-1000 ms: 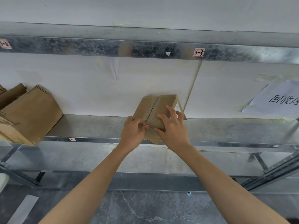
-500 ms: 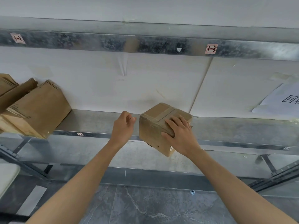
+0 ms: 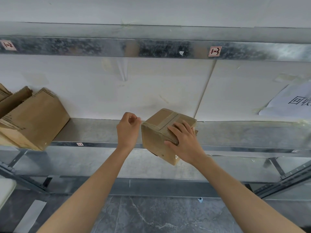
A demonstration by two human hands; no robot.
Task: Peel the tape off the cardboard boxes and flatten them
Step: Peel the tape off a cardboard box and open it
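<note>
A small brown cardboard box [image 3: 154, 142] is tilted on one corner over the front edge of the metal shelf [image 3: 94, 132]. A strip of tape [image 3: 168, 119] runs across its top face. My right hand [image 3: 184, 143] grips the box from the right, fingers spread over the top and thumb on the front face. My left hand [image 3: 128, 130] is just left of the box, its fingers curled. Thumb and forefinger pinch a thin end of tape at the box's upper left corner.
Several flattened and folded cardboard pieces [image 3: 37, 118] lean at the shelf's left end. A white paper sign [image 3: 291, 101] is stuck to the back wall at the right. A metal beam [image 3: 101, 47] crosses overhead. Grey floor lies below the shelf.
The box was turned from leaning against the wall to tilted on a corner at the shelf edge. My left hand drew back to the box's left corner; my right hand kept its hold.
</note>
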